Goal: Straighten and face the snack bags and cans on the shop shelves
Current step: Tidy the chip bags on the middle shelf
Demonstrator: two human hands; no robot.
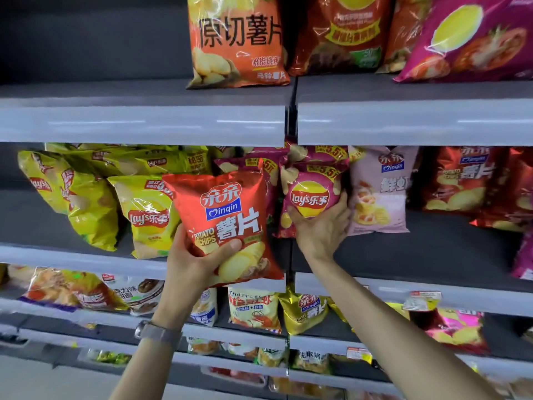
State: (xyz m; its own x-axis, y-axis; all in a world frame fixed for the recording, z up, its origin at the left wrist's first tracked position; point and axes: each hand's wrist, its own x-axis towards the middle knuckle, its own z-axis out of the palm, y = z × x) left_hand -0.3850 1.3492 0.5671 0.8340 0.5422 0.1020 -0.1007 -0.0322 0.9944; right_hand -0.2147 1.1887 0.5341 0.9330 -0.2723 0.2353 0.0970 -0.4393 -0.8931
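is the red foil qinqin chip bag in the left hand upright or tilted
Tilted: the red foil chip bag leans top-left, gripped by the left hand.

grey shop shelves run in tiers, split by an upright seam near the middle. on the top shelf [144,122] an orange chip bag [236,41] stands upright, a dark red bag [340,33] just beside it, and a magenta tomato bag [473,39] leans at the right. the middle shelf [432,252] carries yellow lay's bags [147,215] tilted and piled at the left, magenta lay's bags [311,194] at the seam, a pale pink bag [380,194] beside them and dark red qinqin bags [467,180] further right. the lower shelf [236,340] holds a white and orange bag [253,310] and a gold bag [305,313], both upright.
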